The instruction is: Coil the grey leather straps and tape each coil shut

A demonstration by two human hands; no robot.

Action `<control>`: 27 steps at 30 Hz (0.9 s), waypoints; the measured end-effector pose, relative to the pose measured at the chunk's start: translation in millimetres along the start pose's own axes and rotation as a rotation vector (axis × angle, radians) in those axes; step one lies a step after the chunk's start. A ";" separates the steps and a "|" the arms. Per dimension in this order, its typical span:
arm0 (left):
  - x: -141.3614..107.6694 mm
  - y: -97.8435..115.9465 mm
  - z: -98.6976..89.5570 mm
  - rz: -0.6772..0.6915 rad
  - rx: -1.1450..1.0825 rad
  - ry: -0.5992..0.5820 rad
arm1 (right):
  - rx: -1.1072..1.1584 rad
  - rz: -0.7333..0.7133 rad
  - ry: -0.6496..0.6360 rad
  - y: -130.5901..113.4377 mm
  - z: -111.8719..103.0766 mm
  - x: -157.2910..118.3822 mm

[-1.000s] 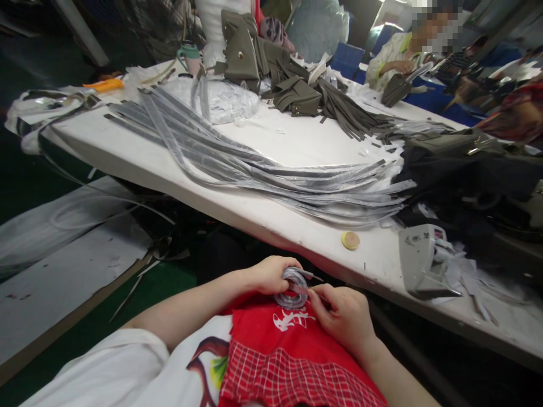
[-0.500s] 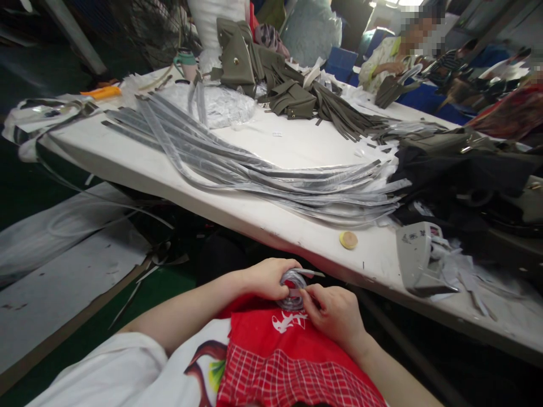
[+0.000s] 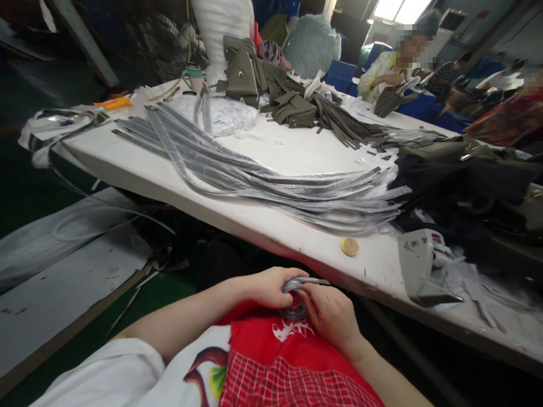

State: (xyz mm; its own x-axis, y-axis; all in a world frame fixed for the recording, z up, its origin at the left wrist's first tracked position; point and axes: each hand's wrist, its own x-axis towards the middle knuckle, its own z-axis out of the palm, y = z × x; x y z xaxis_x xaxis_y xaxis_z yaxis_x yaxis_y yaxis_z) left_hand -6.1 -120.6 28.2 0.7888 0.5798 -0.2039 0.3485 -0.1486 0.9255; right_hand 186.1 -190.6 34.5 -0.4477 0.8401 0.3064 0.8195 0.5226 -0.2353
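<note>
In front of my red apron (image 3: 271, 350) I hold a coiled strap (image 3: 296, 312) that looks wrapped in clear plastic. My left hand (image 3: 269, 287) is closed around its left side, with the thumb over the coil. My right hand (image 3: 333, 316) pinches at the right side, its fingertips at the coil's opening and partly hiding it. A loose strap end sticks out to the right above my right hand. Beyond my hands, long plastic-wrapped straps (image 3: 237, 175) lie in a bundle along the table.
On the white table (image 3: 271, 226) are a yellow tape roll (image 3: 349, 246), a grey tape dispenser (image 3: 418, 265), olive bags (image 3: 241, 73) and a lidded cup (image 3: 194, 78). Dark material (image 3: 458, 192) is heaped at right. A person (image 3: 382, 73) handles a bag across the table.
My right hand has shifted slightly left, its fingers now further over the coil's opening. The coil appears more tilted, and the view has moved slightly.
</note>
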 end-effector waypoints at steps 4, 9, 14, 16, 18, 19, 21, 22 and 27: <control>-2.0 9.9 2.4 0.109 0.052 0.004 | 0.132 0.098 0.000 10.3 -4.6 10.6; 2.7 5.4 13.2 0.034 0.007 0.082 | 0.745 0.511 -0.145 33.5 9.9 22.3; 5.1 0.3 18.2 0.120 0.110 0.144 | 1.217 0.788 -0.329 46.3 28.1 28.6; 5.5 1.1 17.6 0.147 0.119 0.135 | 1.359 0.804 -0.420 43.1 34.5 30.5; 5.7 2.0 16.9 0.168 0.117 0.129 | 1.417 0.848 -0.419 38.5 41.9 31.6; 5.7 2.0 16.8 0.176 0.112 0.125 | 1.420 0.874 -0.396 36.8 45.7 31.9; 5.1 0.7 16.9 0.184 0.095 0.117 | 1.417 0.897 -0.356 35.7 52.3 31.7; 4.6 -0.6 17.2 0.182 0.083 0.117 | 1.411 0.902 -0.342 36.3 54.5 31.4; -0.4 -11.0 17.8 0.114 0.035 0.173 | 1.361 0.905 -0.343 40.6 46.9 25.0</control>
State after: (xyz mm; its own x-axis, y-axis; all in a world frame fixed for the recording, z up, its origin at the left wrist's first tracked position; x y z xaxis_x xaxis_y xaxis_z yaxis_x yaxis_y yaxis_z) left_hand -1.3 -133.5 12.5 0.7268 0.6858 -0.0378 0.2816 -0.2473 0.9271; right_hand 191.4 -141.5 -10.6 -0.2383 0.8163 -0.5262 0.0339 -0.5345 -0.8445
